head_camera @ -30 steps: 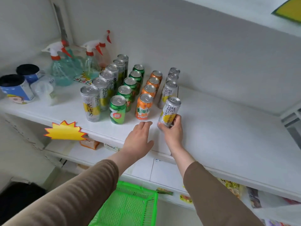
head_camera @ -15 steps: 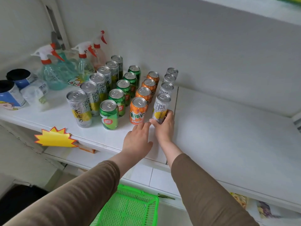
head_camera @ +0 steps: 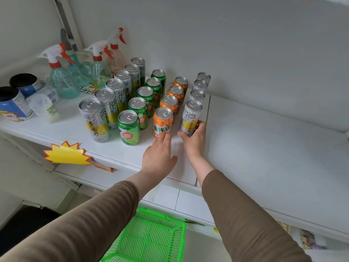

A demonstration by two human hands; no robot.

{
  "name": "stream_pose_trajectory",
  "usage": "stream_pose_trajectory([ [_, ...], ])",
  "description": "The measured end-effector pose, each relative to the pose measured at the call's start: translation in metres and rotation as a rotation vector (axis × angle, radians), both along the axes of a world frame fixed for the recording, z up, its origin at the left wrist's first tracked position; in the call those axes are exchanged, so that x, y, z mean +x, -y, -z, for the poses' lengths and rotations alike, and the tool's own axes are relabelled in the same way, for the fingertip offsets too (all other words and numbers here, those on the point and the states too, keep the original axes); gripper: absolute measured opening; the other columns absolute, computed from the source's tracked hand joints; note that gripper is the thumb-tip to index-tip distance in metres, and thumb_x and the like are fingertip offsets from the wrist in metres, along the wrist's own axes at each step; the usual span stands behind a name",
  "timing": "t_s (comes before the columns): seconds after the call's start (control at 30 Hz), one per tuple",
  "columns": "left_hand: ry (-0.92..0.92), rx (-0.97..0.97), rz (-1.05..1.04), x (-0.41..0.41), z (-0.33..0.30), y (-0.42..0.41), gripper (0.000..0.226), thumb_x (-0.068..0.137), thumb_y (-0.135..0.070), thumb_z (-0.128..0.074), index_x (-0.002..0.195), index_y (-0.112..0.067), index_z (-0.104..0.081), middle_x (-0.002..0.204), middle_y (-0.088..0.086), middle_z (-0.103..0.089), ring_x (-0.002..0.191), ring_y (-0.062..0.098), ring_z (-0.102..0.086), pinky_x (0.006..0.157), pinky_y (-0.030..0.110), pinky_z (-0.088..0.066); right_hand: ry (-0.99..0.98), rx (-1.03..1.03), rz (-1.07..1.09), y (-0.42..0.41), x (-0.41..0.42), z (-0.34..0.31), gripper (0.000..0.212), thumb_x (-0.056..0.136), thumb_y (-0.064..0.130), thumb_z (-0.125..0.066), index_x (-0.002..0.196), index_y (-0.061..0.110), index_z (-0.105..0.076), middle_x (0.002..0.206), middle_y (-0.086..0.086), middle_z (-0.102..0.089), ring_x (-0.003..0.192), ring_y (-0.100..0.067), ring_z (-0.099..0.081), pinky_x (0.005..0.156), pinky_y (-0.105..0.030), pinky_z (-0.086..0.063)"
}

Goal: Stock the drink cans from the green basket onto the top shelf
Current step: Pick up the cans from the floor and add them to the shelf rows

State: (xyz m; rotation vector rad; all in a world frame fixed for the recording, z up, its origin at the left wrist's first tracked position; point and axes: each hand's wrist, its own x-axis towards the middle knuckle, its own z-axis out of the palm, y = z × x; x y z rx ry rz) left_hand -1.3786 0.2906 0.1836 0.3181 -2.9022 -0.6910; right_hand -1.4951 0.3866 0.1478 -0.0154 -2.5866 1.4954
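so our right hand (head_camera: 194,143) has slid the silver can (head_camera: 190,118) upright into its row's front on the shelf (head_camera: 264,148), grip still wrapped round it, left hand (head_camera: 158,156) flat, basket (head_camera: 151,241) looking empty.

Clear spray bottles (head_camera: 62,76) with white and red triggers stand at the back left beside two blue black-topped tubs (head_camera: 13,104) and a clear plastic container (head_camera: 42,104), and a yellow starburst tag (head_camera: 66,154) hangs below them.
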Motion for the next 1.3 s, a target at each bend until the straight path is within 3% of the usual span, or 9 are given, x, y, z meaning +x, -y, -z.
stream_pose_trajectory([
  [0.17, -0.057, 0.044, 0.007, 0.024, 0.004, 0.011, 0.075, 0.079, -0.031, -0.068, 0.143, -0.024, -0.030, 0.133, 0.000, -0.048, 0.120, 0.024, -0.049, 0.083, 0.040, -0.051, -0.029, 0.074, -0.002, -0.004, 0.041, -0.007, 0.089, 0.077, 0.018, -0.083, 0.151, 0.010, -0.033, 0.149, -0.012, -0.042, 0.131, -0.032, -0.040, 0.108, -0.038, -0.034],
  [0.47, -0.115, -0.014, 0.009, 0.135, 0.028, 0.095, 0.075, 0.074, -0.029, -0.072, 0.140, -0.017, -0.038, 0.137, 0.004, -0.044, 0.121, 0.029, -0.048, 0.088, 0.042, -0.049, -0.330, 0.433, -0.280, 0.047, 0.181, -0.003, 0.081, 0.076, 0.017, -0.080, 0.146, 0.010, -0.041, 0.148, -0.011, -0.043, 0.133, -0.032, -0.039, 0.113, -0.040, -0.035],
  [0.67, -0.019, 0.033, -0.107, 0.256, 0.072, 0.187, 0.075, 0.071, -0.023, -0.071, 0.139, -0.015, -0.040, 0.135, 0.006, -0.046, 0.118, 0.033, -0.049, 0.090, 0.045, -0.048, -0.306, 0.569, -0.487, 0.124, 0.293, 0.033, 0.075, 0.079, 0.028, -0.079, 0.144, 0.011, -0.043, 0.148, -0.009, -0.042, 0.133, -0.031, -0.042, 0.114, -0.043, -0.035],
  [0.97, 0.259, 0.065, -0.280, 0.445, 0.215, 0.297, 0.075, 0.073, -0.023, -0.071, 0.140, -0.019, -0.037, 0.138, 0.004, -0.043, 0.119, 0.029, -0.048, 0.090, 0.043, -0.050, 0.011, 0.703, -0.783, 0.233, 0.443, 0.190, 0.076, 0.080, 0.030, -0.078, 0.146, 0.014, -0.042, 0.148, -0.009, -0.043, 0.133, -0.031, -0.039, 0.115, -0.039, -0.031],
  [1.3, 0.576, 0.228, -0.411, 0.506, 0.458, 0.316, 0.077, 0.080, -0.025, -0.070, 0.145, -0.017, -0.029, 0.138, 0.008, -0.040, 0.124, 0.031, -0.044, 0.090, 0.044, -0.047, 0.354, 0.806, -1.007, 0.291, 0.499, 0.456, 0.071, 0.084, 0.026, -0.077, 0.145, 0.014, -0.043, 0.140, -0.008, -0.049, 0.129, -0.030, -0.043, 0.108, -0.036, -0.037],
])
